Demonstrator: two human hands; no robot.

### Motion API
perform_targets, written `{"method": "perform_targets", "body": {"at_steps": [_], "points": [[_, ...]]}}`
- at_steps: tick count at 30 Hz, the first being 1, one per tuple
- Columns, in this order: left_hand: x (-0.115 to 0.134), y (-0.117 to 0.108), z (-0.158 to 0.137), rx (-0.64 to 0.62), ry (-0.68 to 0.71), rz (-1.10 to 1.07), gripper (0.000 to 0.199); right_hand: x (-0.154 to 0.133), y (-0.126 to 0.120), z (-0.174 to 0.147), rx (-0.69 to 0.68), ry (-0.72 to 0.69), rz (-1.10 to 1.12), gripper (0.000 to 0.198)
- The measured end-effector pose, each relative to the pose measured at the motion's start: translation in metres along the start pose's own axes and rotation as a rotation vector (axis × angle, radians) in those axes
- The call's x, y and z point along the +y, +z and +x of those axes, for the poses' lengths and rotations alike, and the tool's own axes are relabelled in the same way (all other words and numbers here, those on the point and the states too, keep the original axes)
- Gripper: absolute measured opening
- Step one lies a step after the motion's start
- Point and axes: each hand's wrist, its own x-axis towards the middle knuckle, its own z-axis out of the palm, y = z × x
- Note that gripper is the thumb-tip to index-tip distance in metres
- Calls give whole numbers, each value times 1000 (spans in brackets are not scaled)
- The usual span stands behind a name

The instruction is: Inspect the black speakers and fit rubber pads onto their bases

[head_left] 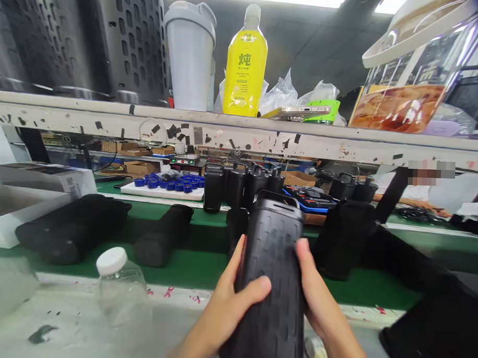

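Between my two hands is a long black housing (273, 264) with rows of oblong dimples and a loop handle on its top end. It tilts away from me above the front of the bench. My left hand (234, 307) is closed round its left side, with the thumb lying across the dimpled face. Against the right side presses my right hand (323, 302), its other fingers hidden behind the housing. A black fabric pouch (344, 240) stands just beyond my right hand.
A clear jar (121, 290) with a white lid stands at front left. Black pouches (72, 228) lie on the green belt (205, 251). Behind it are blue caps (176, 183) and black handled canisters (213, 188). Overhead, a shelf (225, 134) carries a yellow bottle (246, 69) and a grey cup (189, 57).
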Motion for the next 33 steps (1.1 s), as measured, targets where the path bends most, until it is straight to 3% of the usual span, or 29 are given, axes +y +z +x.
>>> {"method": "perform_targets", "body": {"at_steps": [2,4,8,11,14,19,22,28,30,33], "points": [[0,2,1,25,-5,34,101,4,5,1,15,74,49,72],[2,2,0,39,-27,80,96,7,11,0,28,127,113,79],[9,9,-16,73,2,153,87,-1,19,-20,40,105,182,87],[8,23,-30,-40,105,-42,90,-14,19,-43,77,16,182,88],[-3,29,-27,-124,169,-162,98,-17,14,-44,92,-12,186,82],[-18,8,6,148,-82,196,91,9,6,2,66,237,181,57],[-14,-2,12,141,-86,352,83,18,4,16,53,310,220,44],[4,2,-8,124,-86,569,67,10,-3,17,72,254,292,38],[6,4,-15,130,-104,593,73,8,-7,16,63,263,289,41],[6,4,-19,62,-95,501,102,5,-10,7,38,261,244,49]]}}
